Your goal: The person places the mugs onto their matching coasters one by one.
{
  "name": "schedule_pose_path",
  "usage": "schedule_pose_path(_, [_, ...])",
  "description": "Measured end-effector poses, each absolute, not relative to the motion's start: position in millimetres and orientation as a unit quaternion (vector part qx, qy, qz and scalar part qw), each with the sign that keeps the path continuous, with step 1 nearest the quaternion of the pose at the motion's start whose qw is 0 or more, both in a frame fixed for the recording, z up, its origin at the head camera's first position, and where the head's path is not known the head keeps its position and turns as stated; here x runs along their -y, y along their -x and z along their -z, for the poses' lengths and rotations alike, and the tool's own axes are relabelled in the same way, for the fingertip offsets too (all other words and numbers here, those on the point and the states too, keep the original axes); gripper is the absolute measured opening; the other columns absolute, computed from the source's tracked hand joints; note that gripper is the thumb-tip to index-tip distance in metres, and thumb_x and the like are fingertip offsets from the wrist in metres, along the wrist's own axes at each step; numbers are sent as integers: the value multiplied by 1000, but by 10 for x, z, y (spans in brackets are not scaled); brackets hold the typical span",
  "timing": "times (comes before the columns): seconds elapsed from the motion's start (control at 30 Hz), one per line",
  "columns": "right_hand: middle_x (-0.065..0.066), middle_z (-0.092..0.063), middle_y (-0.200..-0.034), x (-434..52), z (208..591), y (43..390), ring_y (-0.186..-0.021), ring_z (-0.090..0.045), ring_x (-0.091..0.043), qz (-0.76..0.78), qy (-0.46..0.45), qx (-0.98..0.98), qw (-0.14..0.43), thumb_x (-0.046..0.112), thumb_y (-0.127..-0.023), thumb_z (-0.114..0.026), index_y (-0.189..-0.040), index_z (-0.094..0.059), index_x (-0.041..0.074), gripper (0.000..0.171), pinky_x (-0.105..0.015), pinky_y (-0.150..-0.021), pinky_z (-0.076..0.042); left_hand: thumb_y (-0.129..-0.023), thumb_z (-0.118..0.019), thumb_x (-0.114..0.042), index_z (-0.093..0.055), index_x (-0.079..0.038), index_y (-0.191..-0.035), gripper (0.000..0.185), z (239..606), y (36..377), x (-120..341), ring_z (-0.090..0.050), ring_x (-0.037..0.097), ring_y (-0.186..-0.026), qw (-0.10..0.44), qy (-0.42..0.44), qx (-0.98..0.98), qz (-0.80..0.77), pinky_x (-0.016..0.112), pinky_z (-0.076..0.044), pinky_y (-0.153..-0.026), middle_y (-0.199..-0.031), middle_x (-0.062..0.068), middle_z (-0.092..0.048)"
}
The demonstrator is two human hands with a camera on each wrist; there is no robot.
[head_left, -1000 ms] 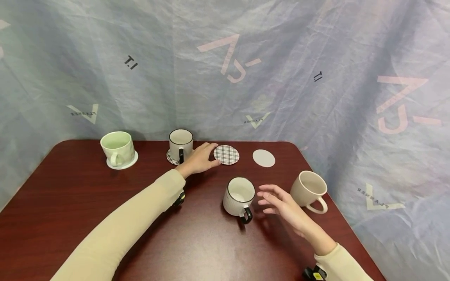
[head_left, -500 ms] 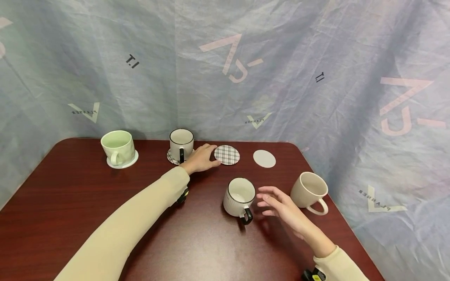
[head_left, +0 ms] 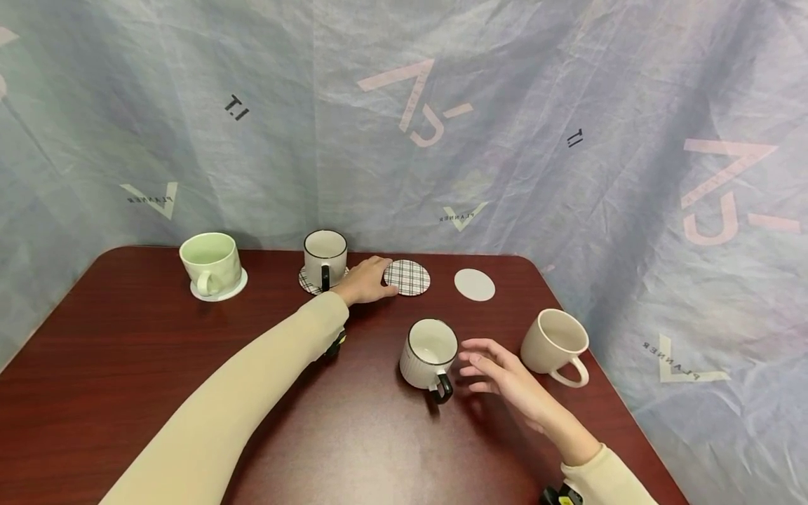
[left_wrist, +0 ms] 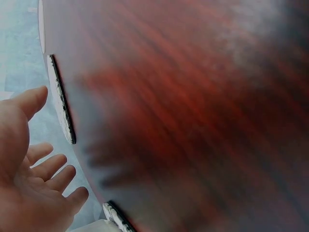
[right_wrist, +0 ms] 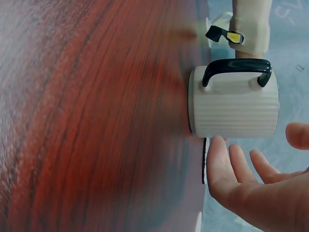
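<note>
My left hand (head_left: 366,280) is low over the back of the table, thumb and fingers spread, its fingertips right at the left edge of a round plaid coaster (head_left: 407,278). In the left wrist view that coaster (left_wrist: 60,104) stands just past the thumb, and nothing is between the fingers. A ribbed white mug (head_left: 419,368) with a black rim and black handle sits upright at mid-table, handle toward me. Beside it on the right is my right hand (head_left: 505,379), fingers loosely bent and holding nothing. From the right wrist, the fingertips show close beside the mug (right_wrist: 236,111).
A beige mug (head_left: 549,347) stands at the right table edge. Along the back are a plain white coaster (head_left: 475,285), a white mug (head_left: 318,263) with a black handle on a plaid coaster, and a green mug (head_left: 217,273) on a white coaster. A grey curtain (head_left: 404,175) hangs behind.
My left hand and forearm have shifted slightly to the right, nearer the plaid coaster. The right hand has edged a little toward the ribbed mug. The mugs and coasters have stayed in place.
</note>
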State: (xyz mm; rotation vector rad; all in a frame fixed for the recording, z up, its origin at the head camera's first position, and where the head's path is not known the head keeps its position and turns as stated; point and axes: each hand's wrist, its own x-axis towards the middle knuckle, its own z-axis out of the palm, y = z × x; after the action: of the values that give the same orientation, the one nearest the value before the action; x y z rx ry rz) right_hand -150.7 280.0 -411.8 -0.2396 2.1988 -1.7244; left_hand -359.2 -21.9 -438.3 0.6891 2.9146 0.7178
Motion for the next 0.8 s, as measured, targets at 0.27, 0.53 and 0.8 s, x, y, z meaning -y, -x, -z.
schedule_pose_path(0.27, [-31, -55, -145, -2798, 4120, 1506, -126, -60, -46, 610, 87, -769, 167, 25, -113, -53, -151, -44, -6, 49, -45, -98, -59, -100, -72, -38, -41, 1, -161, 79, 4377, 3641, 185, -41, 38, -152, 36, -234, -948, -213, 52, -34, -124, -163, 22, -44])
schedule_pose_path(0.53, [-30, -55, -145, -2801, 4114, 1496, -126, -61, -46, 607, 95, -770, 170, 25, -113, -52, -150, -44, -6, 49, -47, -99, -58, -102, -70, -38, -40, 1, -162, 78, 4411, 3659, 189, -38, 37, -154, 49, -232, -948, -212, 55, -28, -127, -164, 22, -43])
schedule_pose_path(0.8, [-32, -54, -146, -2802, 4114, 1492, -126, -62, -45, 605, 100, -770, 175, 24, -113, -52, -150, -43, -6, 49, -49, -99, -58, -103, -68, -39, -39, 1, -162, 77, 4436, 3659, 213, -36, 39, -155, 60, -232, -947, -215, 55, -25, -128, -164, 24, -41])
